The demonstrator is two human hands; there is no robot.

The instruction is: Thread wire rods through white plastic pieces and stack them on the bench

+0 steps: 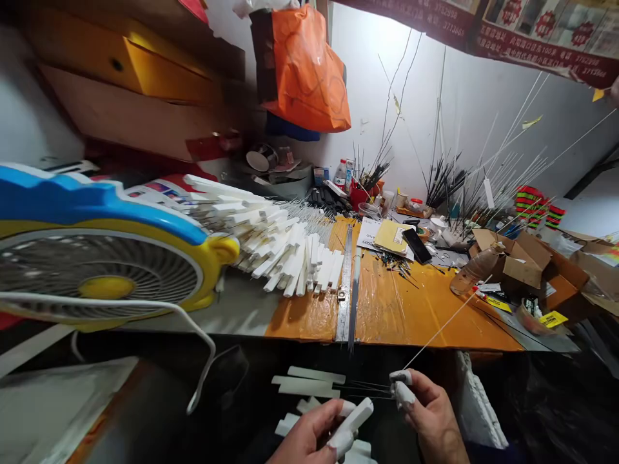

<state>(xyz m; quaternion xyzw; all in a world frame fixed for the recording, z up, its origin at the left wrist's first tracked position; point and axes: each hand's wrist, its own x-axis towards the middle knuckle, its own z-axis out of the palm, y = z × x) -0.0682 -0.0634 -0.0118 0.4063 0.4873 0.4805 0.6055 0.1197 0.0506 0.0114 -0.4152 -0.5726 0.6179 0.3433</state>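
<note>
Low in the view, my left hand (pixel 309 433) is closed around a white foam-like stick (pixel 358 415), its tip pointing up and to the right. White coverings wrap some of my fingertips. To its right, my right hand (pixel 434 414) pinches a thin pale rod (pixel 441 328) that slants up over the table edge. Dark thin wires (pixel 367 386) run from near my right fingertips toward several white sticks (pixel 309 386) below the table edge. Whether my right fingers also grip these wires, I cannot tell.
A large pile of white sticks (pixel 285 248) covers the table's left middle, beside a metal ruler (pixel 344 309). A blue-and-yellow fan (pixel 213 258) stands left. Farther back are a black phone (pixel 416 246) and bundles of thin rods (pixel 445 183). Cardboard boxes (pixel 525 264) and a plastic bottle (pixel 476 267) sit right.
</note>
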